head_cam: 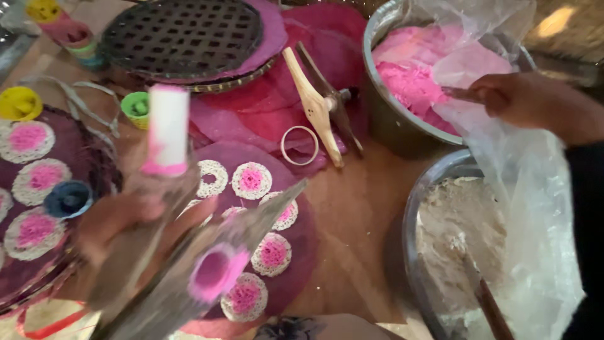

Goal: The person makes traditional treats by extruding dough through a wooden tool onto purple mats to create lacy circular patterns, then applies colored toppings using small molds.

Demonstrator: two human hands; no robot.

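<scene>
My left hand (110, 223) is blurred at the lower left. It grips a long metal press (251, 223) with a pink ring mould (217, 271) at its near end and a white, pink-tipped plunger (168, 129) standing up. Under it a purple cloth (308, 252) holds several round white cakes with pink centres (250, 180). My right hand (525, 97) reaches from the right into a steel bowl (377, 113) of pink powder (409, 82) and holds a thin handle (456, 93) whose end is buried in the powder.
A second steel bowl (412, 214) of white flour with a wooden-handled spoon (487, 299) sits lower right, with clear plastic (535, 208) draped over both bowls. Wooden tongs (311, 101), a ring (299, 145), a dark round grid (182, 34) and small coloured cups (19, 102) lie around.
</scene>
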